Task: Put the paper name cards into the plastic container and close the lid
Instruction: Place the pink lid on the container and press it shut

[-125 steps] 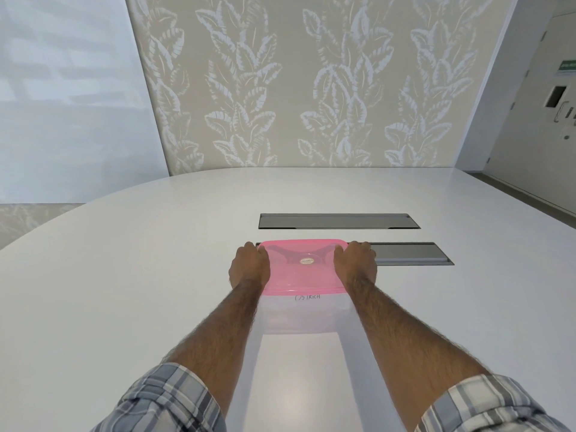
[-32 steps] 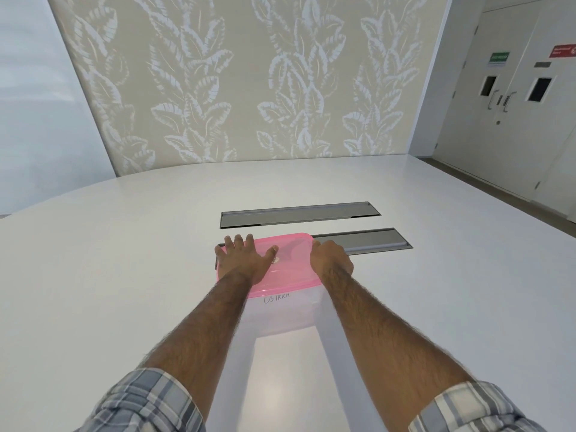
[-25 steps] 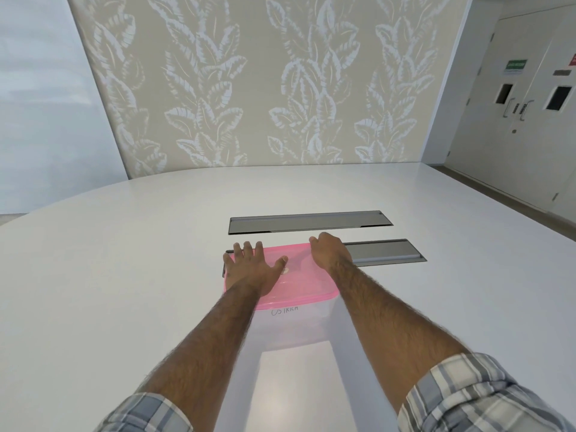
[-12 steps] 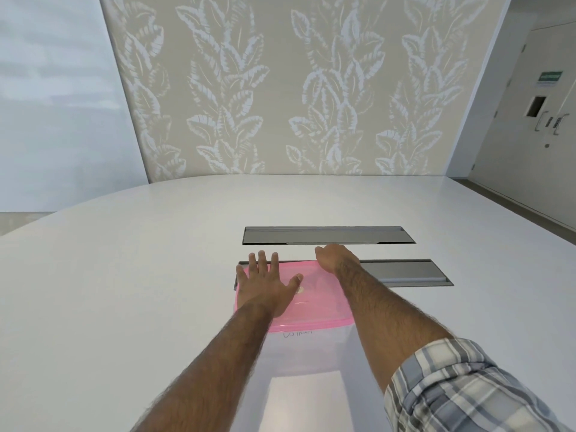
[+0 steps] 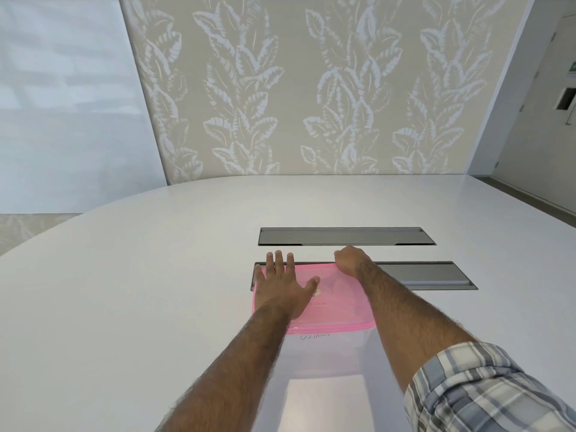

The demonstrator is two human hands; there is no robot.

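A clear plastic container (image 5: 327, 353) with handwriting on its near wall stands on the white table, its pink lid (image 5: 336, 304) lying on top. My left hand (image 5: 285, 285) rests flat on the lid's left half, fingers spread and reaching past the far edge. My right hand (image 5: 350, 260) is curled over the lid's far right corner, fingers bent down behind the rim. No paper name cards are visible; the container's inside looks pale and I cannot tell what it holds.
Two grey recessed cable hatches (image 5: 346, 236) (image 5: 430, 274) are set into the white table (image 5: 140, 291) just beyond and to the right of the container. A leaf-patterned wall stands behind the table and a door is at the far right.
My left hand went from gripping the lid's left edge to lying flat on top. My right hand moved from the right edge to the far right corner.
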